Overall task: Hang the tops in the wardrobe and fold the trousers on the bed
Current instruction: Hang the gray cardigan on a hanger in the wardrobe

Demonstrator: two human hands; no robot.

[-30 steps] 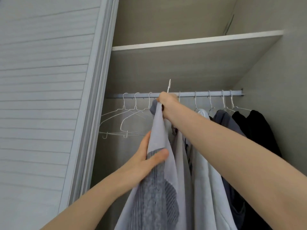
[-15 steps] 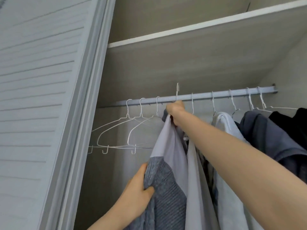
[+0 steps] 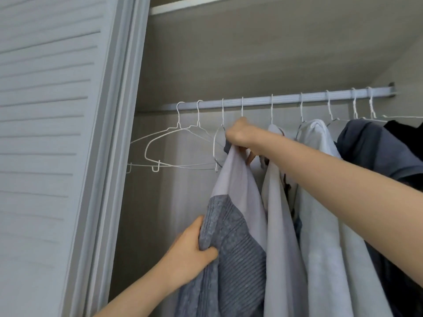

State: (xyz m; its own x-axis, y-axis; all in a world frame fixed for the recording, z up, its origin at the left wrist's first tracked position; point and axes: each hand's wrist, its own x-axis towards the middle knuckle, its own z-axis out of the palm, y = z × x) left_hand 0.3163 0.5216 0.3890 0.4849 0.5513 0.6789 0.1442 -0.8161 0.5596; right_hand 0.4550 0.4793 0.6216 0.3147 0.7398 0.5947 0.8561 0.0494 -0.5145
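Observation:
A grey top (image 3: 231,225) with a pale upper part and a darker ribbed knit lower part hangs on a white wire hanger whose hook (image 3: 242,108) sits over the wardrobe rail (image 3: 286,100). My right hand (image 3: 240,136) grips the top at its neck, just under that hook. My left hand (image 3: 190,252) holds the ribbed edge lower down, thumb across the fabric.
Three bare wire hangers (image 3: 174,147) hang on the rail to the left. To the right hang white tops (image 3: 320,202), a dark blue one (image 3: 375,145) and a black one (image 3: 405,129). A louvred sliding door (image 3: 45,133) stands at left; a shelf (image 3: 251,42) runs above.
The hanger's hook, earlier sticking up above the rail, now sits hooked over it. My left hand has slid lower down the top's edge. The view has shifted closer and to the left.

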